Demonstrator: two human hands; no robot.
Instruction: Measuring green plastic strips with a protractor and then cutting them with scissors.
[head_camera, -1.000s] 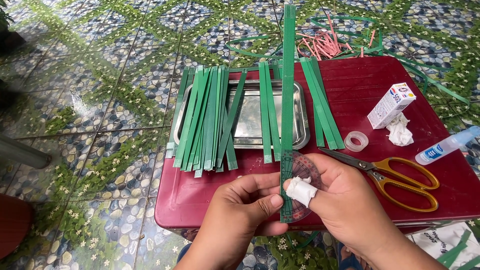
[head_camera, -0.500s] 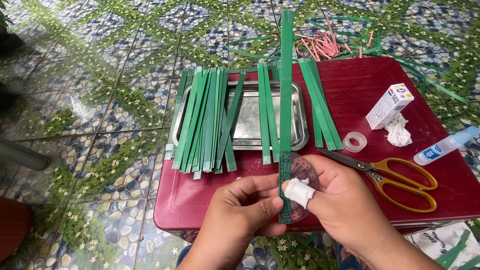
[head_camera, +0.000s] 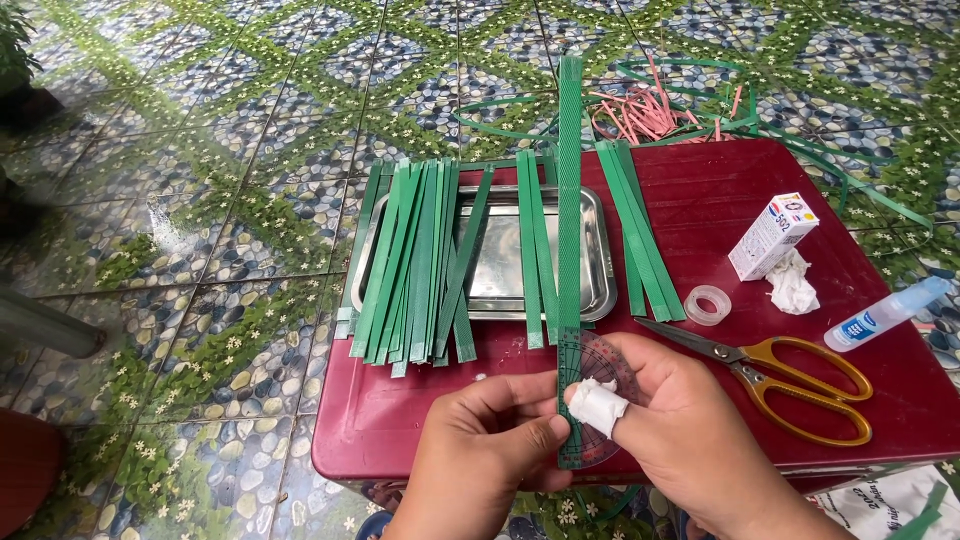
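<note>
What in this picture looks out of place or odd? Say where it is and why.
The right hand has its thumb wrapped in a white bandage. A crumpled tissue lies beside the small box, and pink scraps litter the floor beyond the red table.

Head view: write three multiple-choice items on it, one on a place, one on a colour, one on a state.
1. Where do the scissors lie?
A. On the red table, right of the metal tray
B. In the tray
C. On the tiled floor

2. What colour are the scissors' handles?
A. Blue
B. Yellow-orange
C. Black

3. How is the long green strip held?
A. Rolled into a coil
B. Lying loose in the tray
C. Pinched at its near end by the left hand and right hand against a clear protractor

Answers:
1 A, they rest on the red top beside the tape roll.
2 B, both loops are yellow-orange.
3 C, both thumbs press on its near end.
</note>
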